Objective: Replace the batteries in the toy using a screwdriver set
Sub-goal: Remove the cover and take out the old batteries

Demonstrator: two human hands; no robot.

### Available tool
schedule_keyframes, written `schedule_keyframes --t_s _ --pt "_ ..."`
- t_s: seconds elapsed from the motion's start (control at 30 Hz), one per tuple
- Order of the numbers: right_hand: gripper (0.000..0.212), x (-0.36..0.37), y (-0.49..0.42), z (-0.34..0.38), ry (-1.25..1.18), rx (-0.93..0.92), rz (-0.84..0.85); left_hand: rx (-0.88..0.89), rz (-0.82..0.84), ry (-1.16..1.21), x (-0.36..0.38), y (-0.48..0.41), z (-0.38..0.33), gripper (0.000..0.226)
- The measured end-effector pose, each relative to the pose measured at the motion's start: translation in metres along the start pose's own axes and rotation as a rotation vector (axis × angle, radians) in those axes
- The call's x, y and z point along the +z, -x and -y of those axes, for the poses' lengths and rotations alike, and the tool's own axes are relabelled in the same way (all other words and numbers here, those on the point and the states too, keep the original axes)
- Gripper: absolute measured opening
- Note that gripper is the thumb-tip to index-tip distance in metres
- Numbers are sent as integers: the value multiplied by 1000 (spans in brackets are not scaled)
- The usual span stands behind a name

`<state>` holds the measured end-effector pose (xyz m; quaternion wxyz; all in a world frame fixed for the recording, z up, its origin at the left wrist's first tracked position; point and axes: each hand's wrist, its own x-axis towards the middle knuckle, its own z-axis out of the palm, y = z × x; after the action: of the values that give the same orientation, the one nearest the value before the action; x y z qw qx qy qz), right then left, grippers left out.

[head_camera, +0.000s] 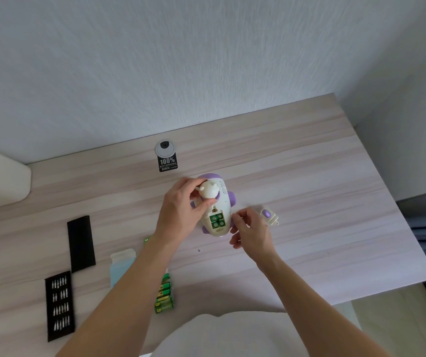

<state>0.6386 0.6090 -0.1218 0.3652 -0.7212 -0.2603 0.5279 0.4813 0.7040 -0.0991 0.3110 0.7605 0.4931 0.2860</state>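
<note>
left hand (181,210) grips the toy (222,199) at mid-desk; right hand (251,230) fingers loosely curled, apparently empty, beside the filled battery bay (217,220). next, probably: refit the cover (268,216).

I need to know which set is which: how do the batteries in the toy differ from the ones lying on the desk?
The batteries in the toy sit in its open compartment, ends toward the camera, in a two-by-two block; the loose batteries lie on their sides in a row on the desk. The left hand grips the toy; no hand holds the loose batteries. Both sets are green.
</note>
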Motion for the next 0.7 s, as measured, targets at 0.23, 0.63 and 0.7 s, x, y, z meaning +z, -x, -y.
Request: schedule_keyframes --t_s 0.23,0.63,0.7 --pt "18 2 0 -2 1 -20 -2 7 -20 18 1 1 5 41" --pt "18 3 1 -2 -18 11 10 11 18 41 -4 -1 3 57" --pt "18 3 1 -3 -24 22 15 -2 24 73 -3 -2 2 48"
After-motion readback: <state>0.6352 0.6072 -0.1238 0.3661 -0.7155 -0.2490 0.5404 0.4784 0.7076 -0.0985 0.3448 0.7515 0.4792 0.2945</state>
